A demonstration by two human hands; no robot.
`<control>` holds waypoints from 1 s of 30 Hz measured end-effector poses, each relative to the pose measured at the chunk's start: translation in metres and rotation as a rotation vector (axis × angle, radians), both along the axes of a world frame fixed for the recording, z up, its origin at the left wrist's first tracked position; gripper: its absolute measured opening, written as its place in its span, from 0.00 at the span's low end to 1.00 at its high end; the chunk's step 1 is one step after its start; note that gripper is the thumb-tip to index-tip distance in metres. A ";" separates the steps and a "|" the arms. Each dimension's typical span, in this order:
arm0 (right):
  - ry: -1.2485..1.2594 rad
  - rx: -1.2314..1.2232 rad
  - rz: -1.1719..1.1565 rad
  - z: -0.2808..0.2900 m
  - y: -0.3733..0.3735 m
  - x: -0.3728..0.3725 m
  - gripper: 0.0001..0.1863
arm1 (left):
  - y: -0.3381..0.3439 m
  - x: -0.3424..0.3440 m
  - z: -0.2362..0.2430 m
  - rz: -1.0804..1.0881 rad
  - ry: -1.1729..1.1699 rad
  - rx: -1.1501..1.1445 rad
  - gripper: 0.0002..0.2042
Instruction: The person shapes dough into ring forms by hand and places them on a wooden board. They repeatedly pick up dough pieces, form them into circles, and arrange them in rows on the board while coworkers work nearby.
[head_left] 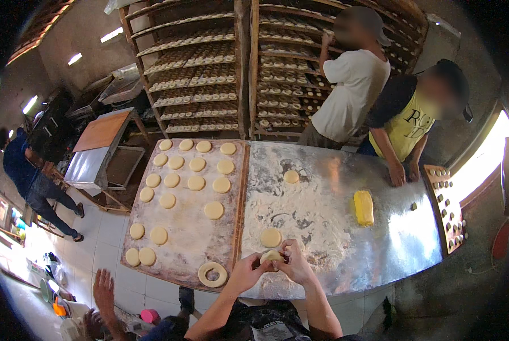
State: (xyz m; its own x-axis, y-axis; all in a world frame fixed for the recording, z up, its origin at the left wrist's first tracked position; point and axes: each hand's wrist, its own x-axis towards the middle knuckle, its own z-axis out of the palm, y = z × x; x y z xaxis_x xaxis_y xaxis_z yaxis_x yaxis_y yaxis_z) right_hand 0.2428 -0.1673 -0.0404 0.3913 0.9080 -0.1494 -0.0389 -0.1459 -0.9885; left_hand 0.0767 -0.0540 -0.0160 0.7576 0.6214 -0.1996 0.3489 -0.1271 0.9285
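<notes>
Head view, single: wide fisheye, head-worn; faces down and forward; left hand point(246, 274), right hand point(295, 266) and table point(388, 258) near, wooden racks point(243, 68) beyond.

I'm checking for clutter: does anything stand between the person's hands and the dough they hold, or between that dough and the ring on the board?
Nothing visible parts the left hand and right hand from the held dough; both touch it. Toward the dough ring on the board, only the person's own left hand lies between.
</notes>
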 end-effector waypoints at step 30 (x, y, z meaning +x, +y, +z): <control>0.611 0.257 0.202 0.024 0.040 -0.007 0.33 | -0.033 0.030 -0.001 0.482 -0.208 0.528 0.12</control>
State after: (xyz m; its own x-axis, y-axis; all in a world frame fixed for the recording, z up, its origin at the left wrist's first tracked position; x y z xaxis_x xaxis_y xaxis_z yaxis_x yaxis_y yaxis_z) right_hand 0.2357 -0.1268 -0.0163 0.1246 0.9904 -0.0596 -0.5966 0.0268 -0.8021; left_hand 0.1070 -0.0871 -0.0168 0.3659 0.8681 0.3354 0.3021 -0.4517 0.8395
